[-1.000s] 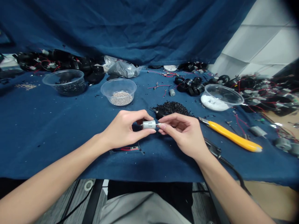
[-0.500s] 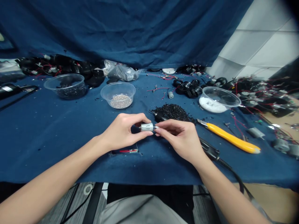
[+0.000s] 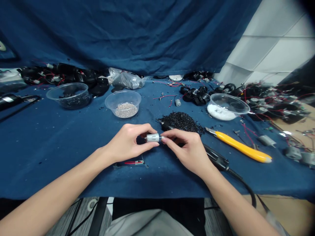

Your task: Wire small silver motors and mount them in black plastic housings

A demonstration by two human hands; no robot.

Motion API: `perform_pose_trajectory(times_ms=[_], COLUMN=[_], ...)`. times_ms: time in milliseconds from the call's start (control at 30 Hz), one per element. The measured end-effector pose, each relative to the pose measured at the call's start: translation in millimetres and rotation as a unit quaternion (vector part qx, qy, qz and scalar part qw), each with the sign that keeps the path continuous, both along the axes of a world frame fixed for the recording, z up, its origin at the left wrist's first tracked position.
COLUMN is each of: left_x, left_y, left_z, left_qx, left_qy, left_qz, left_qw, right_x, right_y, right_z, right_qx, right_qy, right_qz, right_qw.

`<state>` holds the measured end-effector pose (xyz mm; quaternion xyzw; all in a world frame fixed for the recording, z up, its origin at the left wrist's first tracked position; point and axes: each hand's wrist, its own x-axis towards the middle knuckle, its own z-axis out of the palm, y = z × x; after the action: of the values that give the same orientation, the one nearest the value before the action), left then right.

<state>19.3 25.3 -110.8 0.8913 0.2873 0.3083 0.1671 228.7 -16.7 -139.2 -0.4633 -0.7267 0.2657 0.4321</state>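
Observation:
Between the thumb and fingers of my left hand [image 3: 129, 141] lies a small silver electric motor [image 3: 153, 137], held on its side with the shaft pointing right. My right hand [image 3: 188, 147] pinches a tiny whitish piece [image 3: 162, 138] at the shaft's end; the fingertips mostly hide it. Below my left hand, a small circuit board with red wire [image 3: 139, 162] lies on the blue cloth. Under and behind my right hand is a black corded pen-shaped tool [image 3: 216, 158]. A yellow-handled cutter knife [image 3: 242, 147] rests to the right.
Black granules [image 3: 180, 120] lie heaped beyond my hands. Clear bowls hold metallic bits [image 3: 126, 110], black parts [image 3: 75, 102] and white pieces [image 3: 220, 113]. Loose motors [image 3: 267, 141] and a tangle of wired black parts [image 3: 275, 101] crowd the right. A plastic bag [image 3: 126, 78] sits at the back.
The view has shifted slightly, so everything sits a little lower and to the left. Both hands keep their grip; a short length of shaft shows slightly more between motor and right fingertips.

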Motion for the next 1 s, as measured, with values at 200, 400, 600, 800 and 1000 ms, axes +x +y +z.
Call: perform_pose_trajectory(times_ms=[200, 400, 600, 800, 1000], left_x=[0.2, 1.2, 2.3, 2.6, 2.1], left_y=[0.0, -1.0, -1.5, -1.4, -2.3], left_z=[0.8, 0.5, 0.2, -0.1, 1.8], left_qx=[-0.001, -0.015, -0.028, -0.032, -0.029], left_qy=[0.002, 0.008, 0.003, -0.007, -0.016], left_qz=[0.002, 0.0, -0.006, 0.008, 0.013], left_qw=[1.0, 1.0, 1.0, 0.999, 0.999], right_x=[1.6, 0.3, -1.9, -2.9, -3.4], right_y=[-0.5, -1.9, -2.1, -2.8, -2.5], right_z=[2.8, 2.9, 3.5, 7.3, 8.1], right_qx=[0.041, 0.046, 0.0, -0.031, -0.038], right_qy=[0.0, 0.036, 0.08, 0.118, 0.144], right_qz=[0.003, -0.005, -0.026, -0.041, -0.044], right_qw=[0.999, 0.998, 0.996, 0.992, 0.988])
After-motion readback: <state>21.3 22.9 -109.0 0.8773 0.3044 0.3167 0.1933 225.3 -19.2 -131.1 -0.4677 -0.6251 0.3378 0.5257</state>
